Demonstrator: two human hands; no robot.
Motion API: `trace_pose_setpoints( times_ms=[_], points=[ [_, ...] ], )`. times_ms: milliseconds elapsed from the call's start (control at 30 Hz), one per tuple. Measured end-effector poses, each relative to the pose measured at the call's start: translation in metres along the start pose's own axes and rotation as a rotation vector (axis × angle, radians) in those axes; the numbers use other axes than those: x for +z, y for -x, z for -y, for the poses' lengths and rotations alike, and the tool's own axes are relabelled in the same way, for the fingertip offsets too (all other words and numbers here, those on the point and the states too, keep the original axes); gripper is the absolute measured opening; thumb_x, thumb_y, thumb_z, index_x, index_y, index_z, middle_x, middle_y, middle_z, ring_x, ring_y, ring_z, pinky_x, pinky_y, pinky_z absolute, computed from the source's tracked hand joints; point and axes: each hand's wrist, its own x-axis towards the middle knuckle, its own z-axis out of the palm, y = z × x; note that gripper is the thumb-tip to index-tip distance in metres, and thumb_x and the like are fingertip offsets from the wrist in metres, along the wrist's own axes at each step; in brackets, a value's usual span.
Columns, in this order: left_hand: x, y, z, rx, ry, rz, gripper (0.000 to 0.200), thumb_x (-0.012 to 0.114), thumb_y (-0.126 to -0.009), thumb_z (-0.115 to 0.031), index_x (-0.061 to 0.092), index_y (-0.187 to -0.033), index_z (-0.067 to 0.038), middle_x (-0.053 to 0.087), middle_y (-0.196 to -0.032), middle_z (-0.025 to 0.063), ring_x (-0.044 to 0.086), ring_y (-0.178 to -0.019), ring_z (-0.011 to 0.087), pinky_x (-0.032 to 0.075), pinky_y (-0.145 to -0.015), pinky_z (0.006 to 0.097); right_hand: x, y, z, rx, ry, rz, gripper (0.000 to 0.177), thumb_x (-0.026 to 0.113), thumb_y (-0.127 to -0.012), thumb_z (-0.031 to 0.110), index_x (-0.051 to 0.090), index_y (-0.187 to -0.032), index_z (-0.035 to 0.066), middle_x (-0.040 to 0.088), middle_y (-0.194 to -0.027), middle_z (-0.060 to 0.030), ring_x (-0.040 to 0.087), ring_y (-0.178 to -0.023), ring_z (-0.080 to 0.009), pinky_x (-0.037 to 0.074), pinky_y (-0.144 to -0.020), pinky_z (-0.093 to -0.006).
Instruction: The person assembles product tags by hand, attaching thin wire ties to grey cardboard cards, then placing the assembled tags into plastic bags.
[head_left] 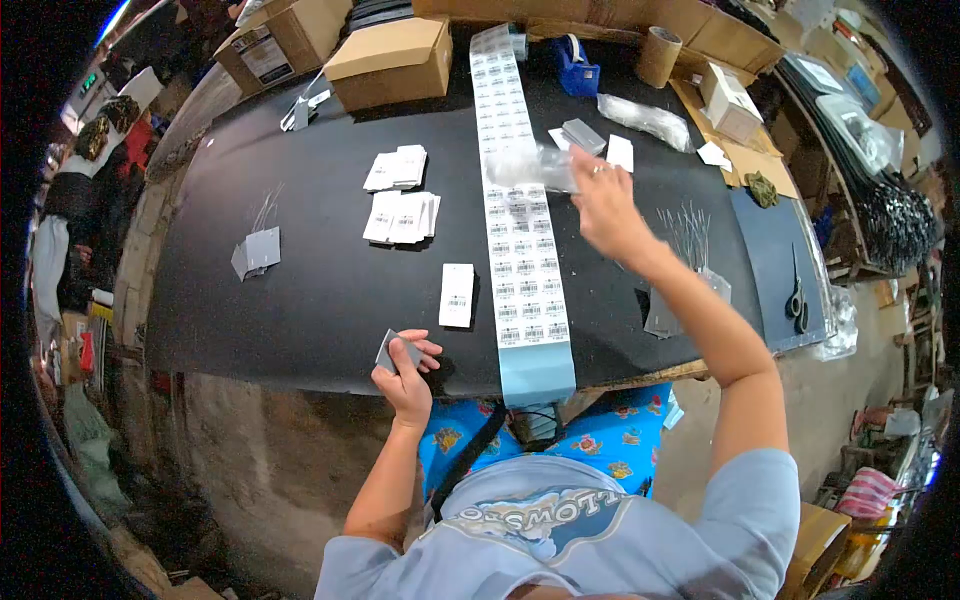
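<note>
My left hand (404, 378), near the front edge of the table, is closed around a small grey card tag (398, 350). Over the label strip, my right hand (606, 205) pinches a clear plastic bag (530, 168), which is smeared by motion. Beneath the bag runs a long strip of white barcode labels (525, 270), its blue-green backing (538, 372) hanging over the front edge. A white barcoded card (457, 295) lies between the strip and my left hand. Two piles of white barcoded cards, the far pile (396, 168) and the near pile (400, 217), sit left of the strip.
Grey tags with strings (258, 250) lie at the left, others (665, 315) at the right. Scissors (797, 290) rest near the right edge. A cardboard box (390, 65), a blue tape dispenser (577, 72) and a tape roll (658, 57) stand at the back.
</note>
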Motion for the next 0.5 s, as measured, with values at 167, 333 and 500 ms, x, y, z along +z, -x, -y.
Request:
trace_pose_setpoints(
  times_ms=[167, 333, 500],
  points=[
    [-0.002, -0.001, 0.003, -0.004, 0.044, -0.014, 0.047, 0.031, -0.099, -0.037, 0.057, -0.09, 0.001, 0.062, -0.067, 0.0098, 0.052, -0.048, 0.012, 0.039, -0.046, 0.0227, -0.007, 0.037, 0.034, -0.15, -0.175, 0.216, 0.023, 0.049, -0.069, -0.002, 0.063, -0.085, 0.006, 0.04, -0.134, -0.017, 0.036, -0.127, -0.03, 0.012, -0.105, -0.0607],
    [-0.001, 0.0, 0.004, 0.019, 0.038, 0.005, 0.048, 0.031, -0.099, -0.039, 0.058, -0.091, 0.001, 0.062, -0.067, 0.01, 0.054, -0.051, 0.0125, 0.04, -0.048, 0.0233, -0.019, 0.0, 0.012, 0.039, -0.527, 0.16, 0.023, 0.045, -0.068, -0.006, 0.065, -0.075, 0.003, 0.063, -0.099, -0.0135, 0.056, -0.1, -0.027, 0.035, -0.095, -0.0431],
    [-0.002, 0.0, 0.002, 0.006, 0.039, -0.003, 0.048, 0.031, -0.099, -0.039, 0.058, -0.091, 0.001, 0.063, -0.069, 0.0105, 0.055, -0.051, 0.0128, 0.04, -0.048, 0.0233, 0.014, -0.048, -0.002, 0.007, -0.635, 0.136, 0.021, 0.053, -0.071, -0.004, 0.067, -0.088, -0.002, 0.066, -0.084, -0.0151, 0.063, -0.077, -0.0284, 0.049, -0.072, -0.0319]
  ],
)
